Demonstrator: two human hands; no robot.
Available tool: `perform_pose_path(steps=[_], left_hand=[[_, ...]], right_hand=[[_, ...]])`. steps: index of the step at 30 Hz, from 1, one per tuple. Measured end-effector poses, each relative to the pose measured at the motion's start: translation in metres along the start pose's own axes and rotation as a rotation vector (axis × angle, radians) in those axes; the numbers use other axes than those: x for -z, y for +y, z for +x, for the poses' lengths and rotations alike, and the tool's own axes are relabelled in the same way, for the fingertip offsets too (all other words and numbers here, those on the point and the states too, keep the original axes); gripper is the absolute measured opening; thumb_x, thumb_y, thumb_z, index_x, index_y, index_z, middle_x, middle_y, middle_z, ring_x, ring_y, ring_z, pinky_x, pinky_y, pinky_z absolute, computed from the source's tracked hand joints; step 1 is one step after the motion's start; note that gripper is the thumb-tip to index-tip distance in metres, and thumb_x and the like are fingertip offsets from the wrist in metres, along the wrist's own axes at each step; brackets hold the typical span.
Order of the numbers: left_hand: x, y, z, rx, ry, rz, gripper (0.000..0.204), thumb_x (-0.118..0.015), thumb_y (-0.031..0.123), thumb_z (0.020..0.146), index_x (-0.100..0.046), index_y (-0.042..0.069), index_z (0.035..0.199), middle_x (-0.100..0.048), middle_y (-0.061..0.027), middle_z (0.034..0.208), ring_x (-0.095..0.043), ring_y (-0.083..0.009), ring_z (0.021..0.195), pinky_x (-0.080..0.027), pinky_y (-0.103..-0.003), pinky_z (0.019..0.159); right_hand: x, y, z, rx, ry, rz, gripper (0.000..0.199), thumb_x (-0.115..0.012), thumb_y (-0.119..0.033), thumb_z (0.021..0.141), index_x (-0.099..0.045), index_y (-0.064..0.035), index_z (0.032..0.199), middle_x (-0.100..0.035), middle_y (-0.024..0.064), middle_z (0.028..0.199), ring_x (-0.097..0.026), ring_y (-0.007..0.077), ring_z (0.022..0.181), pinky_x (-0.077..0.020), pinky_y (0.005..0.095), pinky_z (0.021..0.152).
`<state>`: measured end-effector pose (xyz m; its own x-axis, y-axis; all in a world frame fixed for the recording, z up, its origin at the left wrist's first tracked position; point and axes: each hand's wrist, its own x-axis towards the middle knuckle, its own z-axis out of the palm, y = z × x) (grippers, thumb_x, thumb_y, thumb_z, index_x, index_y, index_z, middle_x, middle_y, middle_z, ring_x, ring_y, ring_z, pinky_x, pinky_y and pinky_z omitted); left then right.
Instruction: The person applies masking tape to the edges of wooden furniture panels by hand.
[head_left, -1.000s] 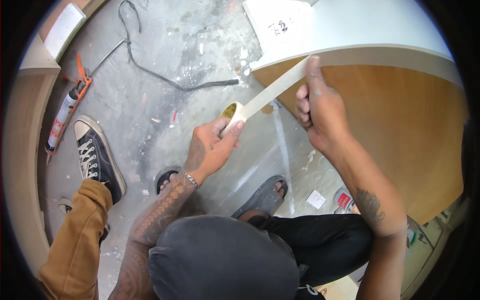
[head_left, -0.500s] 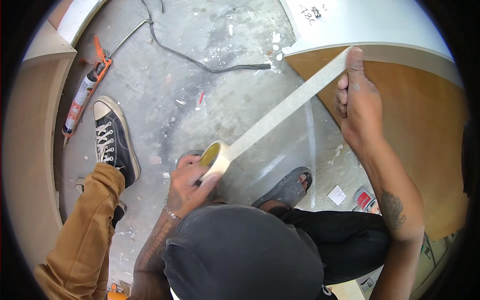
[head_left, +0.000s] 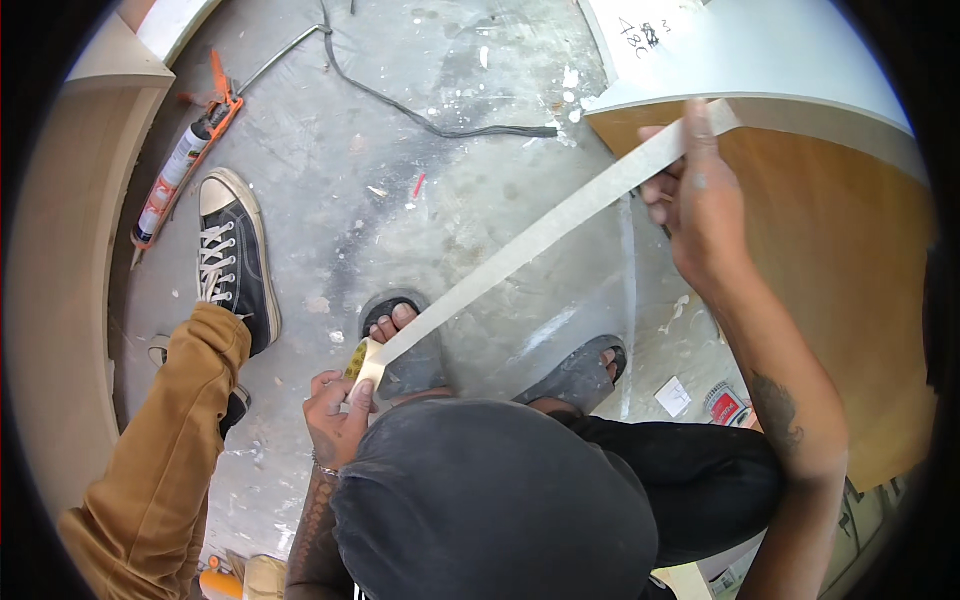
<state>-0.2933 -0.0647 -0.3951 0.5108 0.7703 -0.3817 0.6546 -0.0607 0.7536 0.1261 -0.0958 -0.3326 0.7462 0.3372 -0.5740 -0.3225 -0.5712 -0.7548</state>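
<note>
Between both hands, left and right, taut masking tape.

tape roll mostly hidden by left hand

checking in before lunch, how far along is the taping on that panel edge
Done: the tape's free end is pinned to the panel corner by the right hand. In hand: the left hand holds the roll, strip stretched taut. Left: laying the strip down and tearing it.
</note>
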Motion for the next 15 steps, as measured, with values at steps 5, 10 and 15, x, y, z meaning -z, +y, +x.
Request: perform_pose_path(steps=[5, 10, 15], left_hand=[[-0.005, 0.009, 0.012, 0.124, -0.023, -0.074, 0.025, -0.068, 0.020, 0.094, -0.070, 0.002, 0.077, -0.066, -0.0055, 0.060, -0.062, -0.0212, 0.068, -0.045, -0.041, 0.091], [-0.017, 0.043, 0.047, 0.174, -0.090, -0.179, 0.024, -0.068, 0.020, 0.095, -0.072, 0.000, 0.082, -0.067, -0.0065, 0.063, -0.061, -0.0195, 0.076, -0.049, -0.035, 0.074], [-0.038, 0.075, 0.080, 0.217, -0.190, -0.251, 0.025, -0.068, 0.023, 0.095, -0.073, 0.000, 0.087, -0.069, -0.0076, 0.067, -0.062, -0.0172, 0.076, -0.050, -0.034, 0.070]], right_hand=[[-0.010, 0.042, 0.026, 0.000, -0.206, -0.051, 0.062, -0.056, -0.062, 0.096, -0.068, -0.0028, 0.110, -0.058, -0.0003, 0.077, -0.052, 0.0061, 0.063, -0.0392, 0.0213, 0.052], [-0.020, 0.085, 0.060, -0.043, -0.200, -0.076, 0.053, -0.065, -0.058, 0.093, -0.065, -0.0044, 0.094, -0.060, 0.0012, 0.077, -0.054, 0.0084, 0.065, -0.0432, 0.0226, 0.055], [-0.022, 0.108, 0.083, -0.083, -0.167, 0.059, 0.049, -0.070, -0.053, 0.091, -0.064, -0.0051, 0.090, -0.062, 0.0003, 0.082, -0.054, 0.0080, 0.069, -0.0444, 0.0227, 0.056]])
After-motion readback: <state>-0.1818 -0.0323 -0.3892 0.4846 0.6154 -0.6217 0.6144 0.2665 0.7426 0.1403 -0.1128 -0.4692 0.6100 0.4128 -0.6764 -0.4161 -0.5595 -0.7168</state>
